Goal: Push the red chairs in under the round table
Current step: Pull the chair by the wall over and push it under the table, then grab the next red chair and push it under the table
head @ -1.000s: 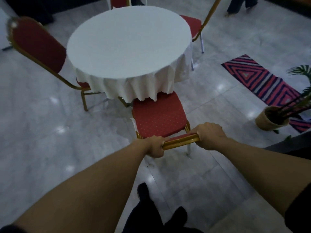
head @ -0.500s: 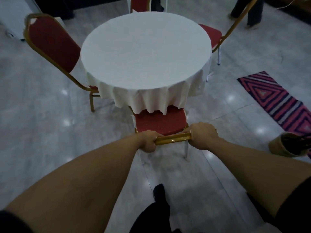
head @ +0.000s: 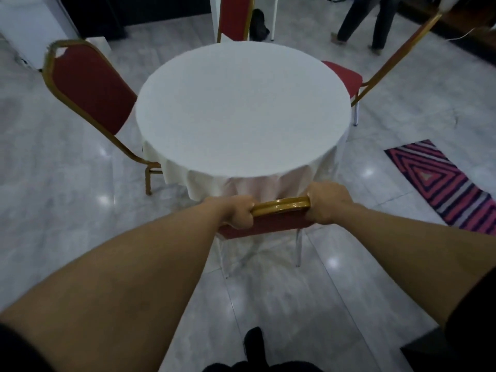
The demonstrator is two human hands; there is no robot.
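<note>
A round table (head: pixel 241 108) under a white cloth fills the middle of the view. Right in front of me stands a red chair (head: pixel 279 208) with a gold frame. Its seat is hidden under the hanging cloth; only the top rail and the back pad show. My left hand (head: pixel 239 213) grips the left end of that rail, and my right hand (head: pixel 328 202) grips the right end. A second red chair (head: pixel 91 87) stands at the table's left, a third (head: pixel 234 17) at the far side, and another (head: pixel 346 76) at the right with its seat partly out.
A striped red and dark rug (head: pixel 442 183) lies on the marble floor to the right. A person's legs (head: pixel 365 22) stand at the back right. My foot (head: pixel 253 342) is on the floor below the chair. A white cabinet (head: pixel 32 25) stands at the back left.
The chair in my hands has slid forward under the table; its red seat, visible before, is now hidden by the cloth. I have stepped closer to the table.
</note>
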